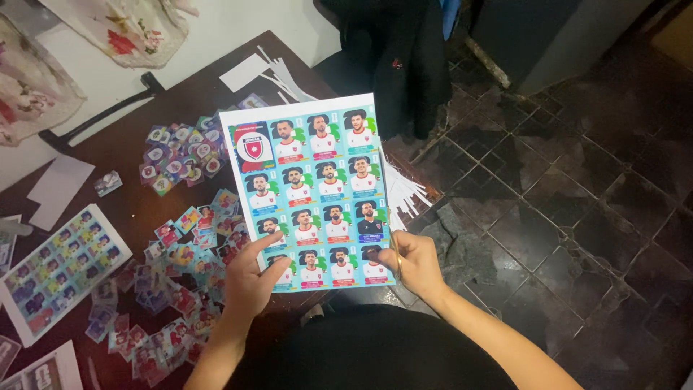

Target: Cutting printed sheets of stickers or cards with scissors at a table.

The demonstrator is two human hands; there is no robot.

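I hold a printed sticker sheet (312, 193) of portrait cards up over the edge of a dark wooden table (126, 162), my left hand (249, 278) pinching its lower left corner, thumb on the printed face. My right hand (411, 263) is closed around scissors (394, 238), whose blades run up the sheet's right edge. Cut stickers (180, 238) lie scattered left of my grip.
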